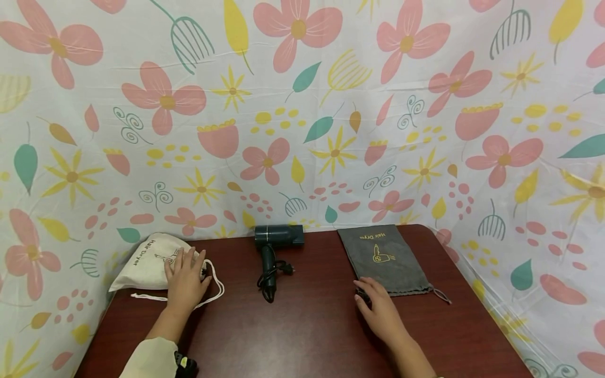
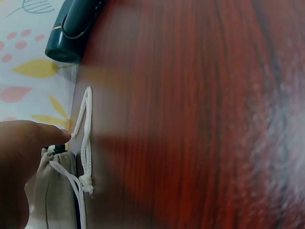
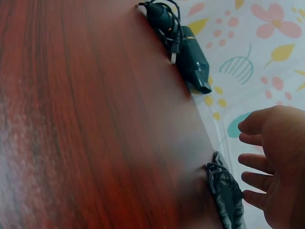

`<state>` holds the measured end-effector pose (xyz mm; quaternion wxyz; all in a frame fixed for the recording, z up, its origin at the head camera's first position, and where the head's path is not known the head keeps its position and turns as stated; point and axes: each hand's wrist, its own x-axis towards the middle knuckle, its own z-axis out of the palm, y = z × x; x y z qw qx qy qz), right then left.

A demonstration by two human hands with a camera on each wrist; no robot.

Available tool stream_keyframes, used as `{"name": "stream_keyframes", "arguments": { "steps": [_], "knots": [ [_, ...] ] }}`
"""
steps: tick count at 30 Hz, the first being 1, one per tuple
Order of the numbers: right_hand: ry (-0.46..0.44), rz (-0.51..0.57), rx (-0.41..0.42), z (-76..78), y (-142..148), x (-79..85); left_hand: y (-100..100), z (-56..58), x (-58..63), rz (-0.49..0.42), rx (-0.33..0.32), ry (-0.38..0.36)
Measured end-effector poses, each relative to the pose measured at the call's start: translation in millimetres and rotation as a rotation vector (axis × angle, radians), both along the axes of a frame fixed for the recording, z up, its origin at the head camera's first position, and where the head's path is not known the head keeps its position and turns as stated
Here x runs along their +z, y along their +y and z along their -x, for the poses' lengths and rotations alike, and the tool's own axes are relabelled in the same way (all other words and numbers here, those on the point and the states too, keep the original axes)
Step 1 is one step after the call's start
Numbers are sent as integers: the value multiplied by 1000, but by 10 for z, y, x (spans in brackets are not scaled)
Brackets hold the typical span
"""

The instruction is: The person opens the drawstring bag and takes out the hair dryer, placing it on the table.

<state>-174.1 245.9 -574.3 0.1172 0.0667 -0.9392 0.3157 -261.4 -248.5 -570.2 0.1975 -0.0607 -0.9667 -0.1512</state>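
My left hand (image 1: pixel 185 283) lies with spread fingers on a plump cream drawstring bag (image 1: pixel 142 270) printed "Hair Dryer", at the table's left. The bag's white cord (image 2: pixel 86 143) trails from its gathered mouth beside my thumb. A dark green hair dryer (image 1: pixel 279 236) lies at the back middle, nozzle to the right, its black power cord (image 3: pixel 174 43) wound about the handle. At the right, a flat grey drawstring bag (image 1: pixel 402 275) bears a gold hair-dryer print. Fingers loosely bent, my right hand (image 1: pixel 384 317) is at the grey bag's gathered mouth, near its dark cord.
The things lie on a dark reddish wooden table (image 1: pixel 283 341) with rounded corners. A white cloth (image 1: pixel 302 173) with pink, yellow and green flowers hangs right behind the table's back edge and along the sides. A black strap (image 1: pixel 185 365) is on my left wrist.
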Motion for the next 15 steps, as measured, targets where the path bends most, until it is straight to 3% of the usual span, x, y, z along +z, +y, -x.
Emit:
{"name": "stream_keyframes", "arguments": {
  "steps": [6, 15],
  "knots": [
    [28, -1, 2, 2, -42, 3, -50, 9, -6, 29, 5, -52],
    [-12, 15, 17, -17, -130, 15, -105, 18, -75, 32, 11, -42]
  ]
}}
